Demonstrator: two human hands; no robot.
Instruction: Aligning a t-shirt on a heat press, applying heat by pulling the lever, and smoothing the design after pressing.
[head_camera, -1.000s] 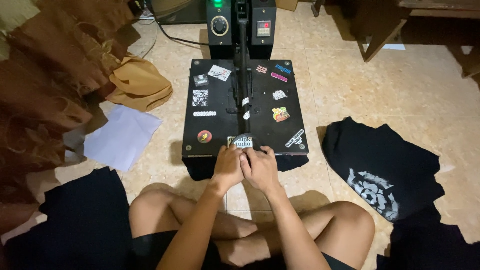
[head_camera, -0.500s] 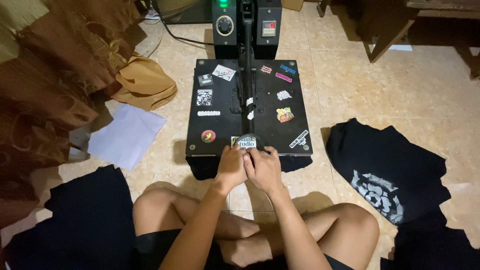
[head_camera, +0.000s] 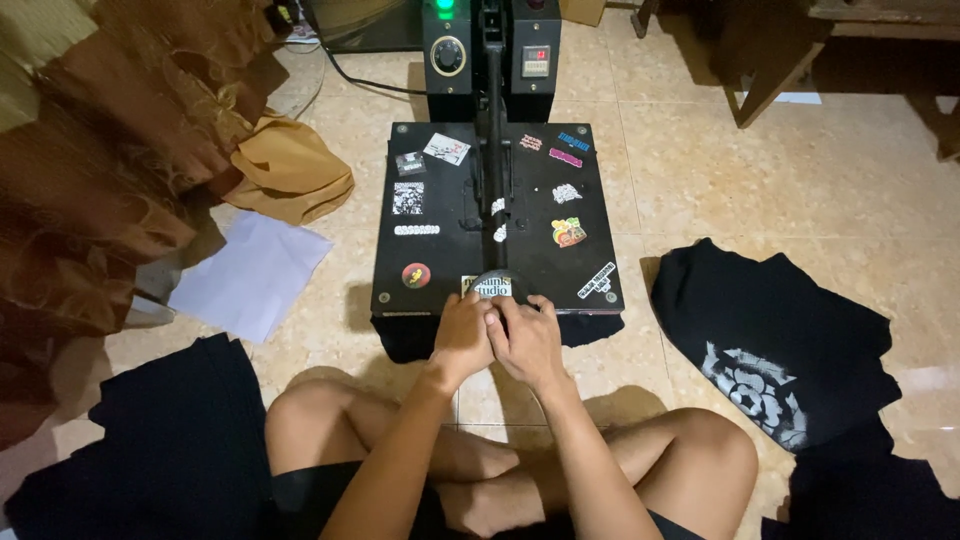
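We sit cross-legged on a floor (head_camera: 760, 190) of glossy beige tiles, and straight ahead of us a black heat press (head_camera: 497, 225) covered in stickers rests flat on it, with a strip of dark cloth (head_camera: 595, 328) poking out under its front edge. To our left a white sheet of paper (head_camera: 250, 272) lies on the tiles near a crumpled tan cloth (head_camera: 285, 170), and a pile of black fabric (head_camera: 165, 440) lies by our knee. To our right a black shirt (head_camera: 775, 345) with a pale print lies spread out, touching more black fabric (head_camera: 860, 490) at the corner.
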